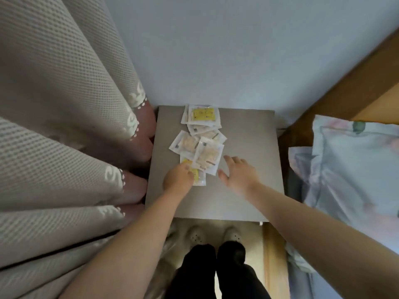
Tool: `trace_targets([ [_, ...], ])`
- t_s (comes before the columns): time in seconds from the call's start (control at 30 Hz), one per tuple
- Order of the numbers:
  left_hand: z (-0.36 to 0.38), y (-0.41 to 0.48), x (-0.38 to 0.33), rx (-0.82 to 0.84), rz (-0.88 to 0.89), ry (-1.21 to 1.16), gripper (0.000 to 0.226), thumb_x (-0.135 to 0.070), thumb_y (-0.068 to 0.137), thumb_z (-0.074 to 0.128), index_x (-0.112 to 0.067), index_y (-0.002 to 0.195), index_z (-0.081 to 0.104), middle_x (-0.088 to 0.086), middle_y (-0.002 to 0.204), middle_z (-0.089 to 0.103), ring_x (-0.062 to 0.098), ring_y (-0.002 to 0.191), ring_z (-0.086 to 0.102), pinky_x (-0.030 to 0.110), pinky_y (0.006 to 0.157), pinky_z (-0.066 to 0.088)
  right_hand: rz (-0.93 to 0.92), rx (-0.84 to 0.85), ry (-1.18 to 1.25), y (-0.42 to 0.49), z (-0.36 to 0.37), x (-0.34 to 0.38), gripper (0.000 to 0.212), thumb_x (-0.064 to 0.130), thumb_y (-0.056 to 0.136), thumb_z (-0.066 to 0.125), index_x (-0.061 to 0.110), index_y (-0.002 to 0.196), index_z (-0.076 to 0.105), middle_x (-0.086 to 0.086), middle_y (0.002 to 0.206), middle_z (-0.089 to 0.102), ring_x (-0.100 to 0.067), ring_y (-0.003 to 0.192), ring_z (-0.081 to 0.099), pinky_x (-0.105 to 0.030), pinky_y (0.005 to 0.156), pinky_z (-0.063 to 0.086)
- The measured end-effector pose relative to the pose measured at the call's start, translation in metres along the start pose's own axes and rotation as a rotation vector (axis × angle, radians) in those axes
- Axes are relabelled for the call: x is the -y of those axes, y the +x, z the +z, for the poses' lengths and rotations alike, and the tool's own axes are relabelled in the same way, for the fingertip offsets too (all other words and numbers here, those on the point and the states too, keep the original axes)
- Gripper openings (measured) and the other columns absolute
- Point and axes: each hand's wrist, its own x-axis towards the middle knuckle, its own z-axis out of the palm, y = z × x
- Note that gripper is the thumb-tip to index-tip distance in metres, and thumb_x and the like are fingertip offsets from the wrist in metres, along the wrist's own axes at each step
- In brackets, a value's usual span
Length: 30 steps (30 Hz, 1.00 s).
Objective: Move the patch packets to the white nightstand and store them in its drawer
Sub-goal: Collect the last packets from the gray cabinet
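Patch packets (200, 139) lie in a loose, overlapping string along the left half of the nightstand (248, 147), running from its back edge at the wall (216, 50) toward the person. Print on them is too blurred to read. Most show pale contents, and how many are stacked cannot be counted where they overlap. One yellow packet (204, 114) tops the far end. A second yellow packet (197, 176), at the near end, is half covered by the left hand (178, 180) and partly tucked under a pale packet.

The left hand's fingertips rest bent on that near yellow packet; whether they pinch it or only press it cannot be told. The right hand (238, 174) is apart from it, fingers spread and relaxed, holding nothing, just beside the right edge of the pile. The hands are blurred.

Only the top of the nightstand shows; its front is out of sight.

A beige curtain (64, 104) hangs in folds against the nightstand's left side. On the right stand a wooden bed frame (356, 87) and pale patterned bedding (349, 169), cut off by the edge. Below, light shoes (196, 235) and dark trousers (216, 272) stand on the floor.
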Motion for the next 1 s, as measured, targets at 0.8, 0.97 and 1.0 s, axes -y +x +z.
trace_targets([
  [0.8,0.048,0.091,0.042,-0.168,0.287,0.374,0.070,-0.046,0.094,0.050,-0.022,0.152,0.018,0.001,0.161,0.000,0.025,0.148,-0.003,0.048,0.118,0.004,-0.323,0.019,-0.234,0.064,0.075,-0.045,0.069,0.028,0.047,0.090,0.002,0.106,0.067,-0.021,0.108,0.067,-0.041,0.097,0.067,-0.044,0.068,0.057],
  [0.97,0.042,0.128,0.014,0.066,0.302,0.461,0.101,-0.054,0.083,0.062,-0.020,0.153,-0.001,0.003,0.161,-0.010,0.024,0.148,-0.010,0.045,0.120,0.003,-0.185,0.015,-0.140,0.062,0.065,-0.064,0.072,0.014,0.062,0.082,-0.001,0.127,0.055,-0.019,0.135,0.054,-0.037,0.123,0.054,-0.042,0.083,0.054],
  [1.0,0.044,0.130,0.012,0.081,0.311,0.489,0.103,-0.054,0.080,0.066,-0.018,0.153,0.002,0.005,0.161,-0.007,0.026,0.148,-0.006,0.044,0.120,0.007,-0.182,0.032,-0.150,0.062,0.065,-0.064,0.070,0.016,0.077,0.071,0.002,0.139,0.042,-0.015,0.147,0.041,-0.033,0.136,0.040,-0.040,0.093,0.049],
])
